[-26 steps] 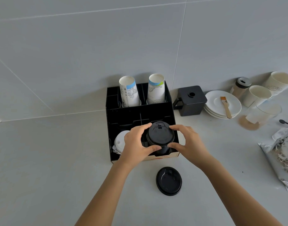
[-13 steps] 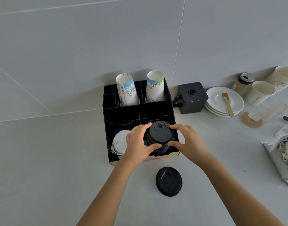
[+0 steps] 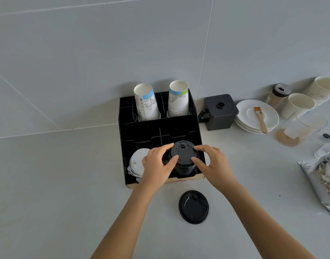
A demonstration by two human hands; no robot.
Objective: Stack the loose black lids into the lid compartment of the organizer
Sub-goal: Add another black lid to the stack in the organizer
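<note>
Left hand and right hand at frame centre, each grip clamped on rim of black lid stack sitting in front-right compartment of black organizer. White lids in front-left compartment. One loose black lid lies on bench, just below organizer.

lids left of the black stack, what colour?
White lids, head view.

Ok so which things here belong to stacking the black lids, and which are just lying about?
Part of the job:
black lid stack, held by left hand and right hand
loose black lid on the counter
organizer

Just lying about:
white lids
paper cups
black box
plates with brush
foil bag
</note>
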